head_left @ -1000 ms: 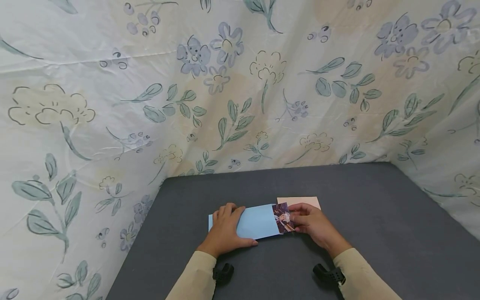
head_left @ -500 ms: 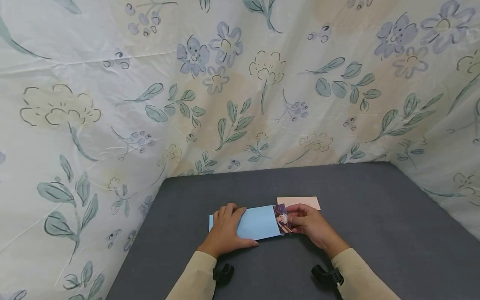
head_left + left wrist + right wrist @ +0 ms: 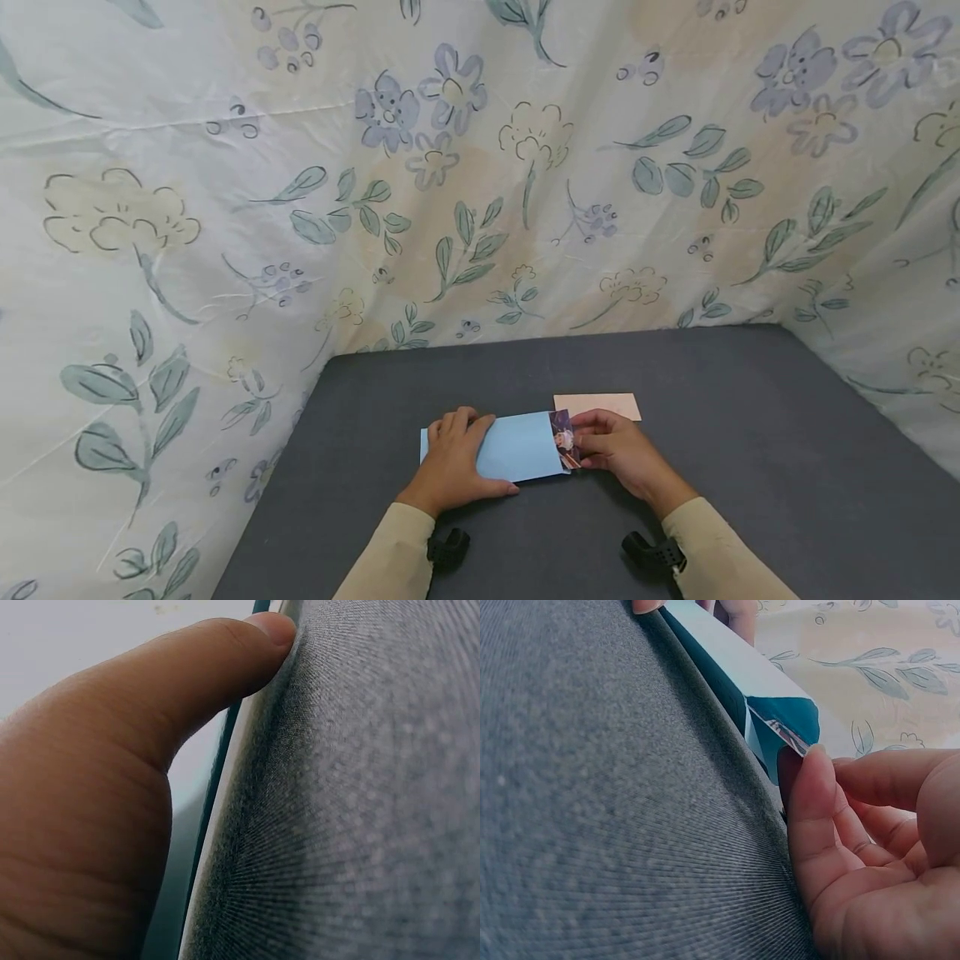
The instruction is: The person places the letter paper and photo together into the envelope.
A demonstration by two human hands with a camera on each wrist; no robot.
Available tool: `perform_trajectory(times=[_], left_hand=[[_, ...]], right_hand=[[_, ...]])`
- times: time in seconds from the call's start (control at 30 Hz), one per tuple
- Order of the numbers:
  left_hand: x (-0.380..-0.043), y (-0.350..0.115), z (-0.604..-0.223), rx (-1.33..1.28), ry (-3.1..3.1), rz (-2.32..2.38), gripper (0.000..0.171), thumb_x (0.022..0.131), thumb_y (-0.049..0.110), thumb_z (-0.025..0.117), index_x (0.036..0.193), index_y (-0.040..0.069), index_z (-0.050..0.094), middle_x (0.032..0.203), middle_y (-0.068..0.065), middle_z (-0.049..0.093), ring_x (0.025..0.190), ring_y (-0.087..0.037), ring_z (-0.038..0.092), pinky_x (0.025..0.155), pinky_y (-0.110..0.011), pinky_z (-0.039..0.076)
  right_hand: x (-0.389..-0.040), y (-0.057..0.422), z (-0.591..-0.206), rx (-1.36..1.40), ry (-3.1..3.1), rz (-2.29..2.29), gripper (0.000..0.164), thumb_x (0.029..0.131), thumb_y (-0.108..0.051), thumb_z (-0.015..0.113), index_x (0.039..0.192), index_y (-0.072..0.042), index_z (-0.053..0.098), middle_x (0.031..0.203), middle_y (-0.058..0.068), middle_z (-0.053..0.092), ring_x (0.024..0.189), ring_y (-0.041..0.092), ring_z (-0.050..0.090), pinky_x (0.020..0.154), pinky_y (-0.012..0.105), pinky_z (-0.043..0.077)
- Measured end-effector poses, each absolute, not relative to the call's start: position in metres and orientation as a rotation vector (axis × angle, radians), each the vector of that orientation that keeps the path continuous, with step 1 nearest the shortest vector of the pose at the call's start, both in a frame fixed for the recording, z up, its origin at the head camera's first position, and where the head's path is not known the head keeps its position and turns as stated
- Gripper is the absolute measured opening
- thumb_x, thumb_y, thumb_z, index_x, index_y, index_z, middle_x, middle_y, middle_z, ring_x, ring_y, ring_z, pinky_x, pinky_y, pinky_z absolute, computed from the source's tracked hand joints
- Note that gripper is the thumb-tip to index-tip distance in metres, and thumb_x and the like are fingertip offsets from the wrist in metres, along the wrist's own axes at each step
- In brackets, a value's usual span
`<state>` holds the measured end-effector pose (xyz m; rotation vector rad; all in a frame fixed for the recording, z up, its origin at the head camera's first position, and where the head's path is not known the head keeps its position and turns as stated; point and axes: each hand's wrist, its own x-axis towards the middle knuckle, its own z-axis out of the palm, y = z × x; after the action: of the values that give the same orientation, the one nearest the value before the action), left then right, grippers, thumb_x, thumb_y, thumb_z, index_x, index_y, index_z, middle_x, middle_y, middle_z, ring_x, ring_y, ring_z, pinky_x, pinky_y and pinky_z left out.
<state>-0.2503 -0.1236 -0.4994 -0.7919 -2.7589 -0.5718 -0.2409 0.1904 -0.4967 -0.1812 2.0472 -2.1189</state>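
Far left: floral cloth (image 3: 172,275), creased, running on behind the dark grey tabletop (image 3: 735,400) and down its right side. Next, a cream left sleeve (image 3: 386,554), black wrist device (image 3: 448,548) beside it. Left hand (image 3: 453,462) spans the left part of a light blue envelope (image 3: 521,446), gripping it across its width: thumb at near edge, fingers at far edge. Envelope lies on the tabletop, its right-hand mouth gaping in the right wrist view. Picture card (image 3: 564,440) sits partly inside that mouth, printed end sticking out. Pale pink paper (image 3: 596,406) lies just behind, partly hidden. Right hand (image 3: 622,454) pinches the card's outer end between thumb and fingers. Rightmost: second black wrist device (image 3: 652,552), cream right sleeve (image 3: 723,550).
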Motion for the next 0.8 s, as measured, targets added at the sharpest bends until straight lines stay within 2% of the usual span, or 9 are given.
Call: perform_trajectory(times=[0.5, 0.8], left_hand=[[-0.2498, -0.1213, -0.4995, -0.810, -2.741, -0.579, 0.109, 0.073, 0.081, 0.086, 0.155, 0.015, 0.060, 0.140, -0.007, 0.050, 0.129, -0.029, 0.046, 0.107, -0.059, 0.029], [-0.2492, -0.1205, -0.4985, -0.817, -2.743, -0.574, 0.110, 0.073, 0.082, 0.086, 0.156, 0.015, 0.060, 0.141, -0.007, 0.050, 0.129, -0.029, 0.045, 0.107, -0.060, 0.029]], right_hand=[[-0.2406, 0.1901, -0.4960, -0.223, 2.046, -2.084, 0.034, 0.104, -0.003, 0.069, 0.133, 0.012, 0.058, 0.106, 0.017, 0.069, 0.088, 0.025, 0.068, 0.073, 0.034, 0.061], [-0.2404, 0.1895, -0.4958, -0.187, 2.170, -1.971, 0.031, 0.104, -0.012, 0.074, 0.130, 0.004, 0.065, 0.107, 0.014, 0.072, 0.092, 0.029, 0.070, 0.069, 0.036, 0.055]])
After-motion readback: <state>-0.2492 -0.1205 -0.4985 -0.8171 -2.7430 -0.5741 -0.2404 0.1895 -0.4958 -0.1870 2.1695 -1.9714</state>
